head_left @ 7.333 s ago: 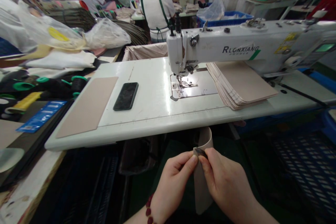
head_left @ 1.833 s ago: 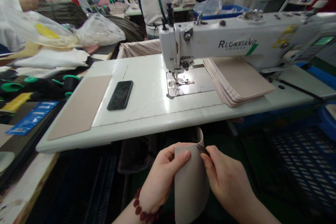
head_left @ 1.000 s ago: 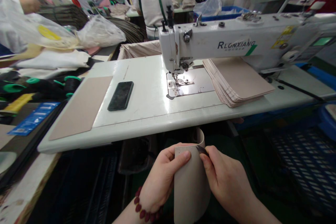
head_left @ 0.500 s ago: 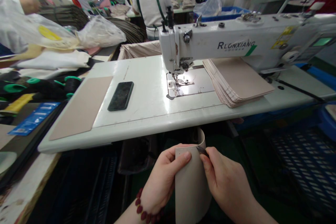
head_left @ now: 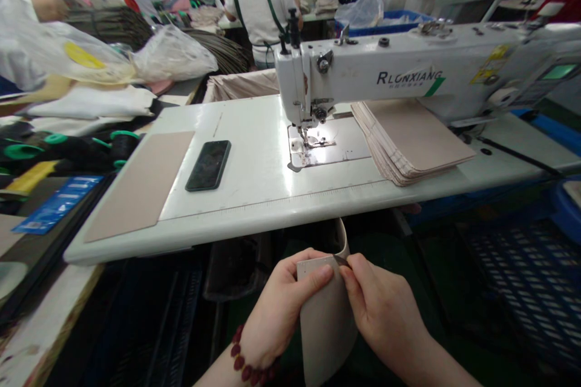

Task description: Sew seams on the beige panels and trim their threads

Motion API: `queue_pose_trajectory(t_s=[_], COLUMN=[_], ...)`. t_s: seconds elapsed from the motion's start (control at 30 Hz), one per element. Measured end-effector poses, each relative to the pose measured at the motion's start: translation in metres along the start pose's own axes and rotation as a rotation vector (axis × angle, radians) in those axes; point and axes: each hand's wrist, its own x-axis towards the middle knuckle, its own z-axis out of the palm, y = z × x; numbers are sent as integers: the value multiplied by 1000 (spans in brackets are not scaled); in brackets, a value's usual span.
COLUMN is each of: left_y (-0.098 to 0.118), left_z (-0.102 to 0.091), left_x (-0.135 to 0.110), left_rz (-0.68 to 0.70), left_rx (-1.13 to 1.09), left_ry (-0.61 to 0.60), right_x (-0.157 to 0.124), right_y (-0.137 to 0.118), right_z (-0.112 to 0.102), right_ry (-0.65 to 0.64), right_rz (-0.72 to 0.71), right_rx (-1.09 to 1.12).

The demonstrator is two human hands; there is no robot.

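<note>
Below the table's front edge I hold a curved beige leather piece [head_left: 324, 323]. My left hand [head_left: 284, 305] grips its top left edge, thumb pressed on the face near a row of stitch holes. My right hand [head_left: 384, 311] is closed in a pinch on a small dark pointed tool [head_left: 341, 260], whose tip touches the piece's top edge. A red bead bracelet [head_left: 245, 366] is on my left wrist.
A white sewing machine [head_left: 408, 72] stands on the white table [head_left: 254, 193]. On the table lie a stack of beige pieces [head_left: 408, 139], a black phone [head_left: 209, 164] and a single beige sheet [head_left: 143, 181]. A person in a green apron [head_left: 258, 0] stands behind. Thread cones [head_left: 68, 148] lie left.
The leather piece has turned from a narrow edge-on strip to face me. In the last half second both hands and the piece shifted slightly left and the tool tip moved closer to my left thumb.
</note>
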Motion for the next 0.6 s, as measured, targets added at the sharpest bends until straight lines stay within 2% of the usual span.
queue_pose_trajectory(t_s=[0.23, 0.6], left_y=[5, 5], left_z=[2, 0], left_x=[-3, -2], left_rz=[-9, 2], left_rx=[-15, -55], left_ry=[-33, -63], right_x=[-5, -3], right_y=[5, 1], right_z=[-10, -12], right_ry=[-65, -3], right_rz=[124, 53], right_rx=[118, -10])
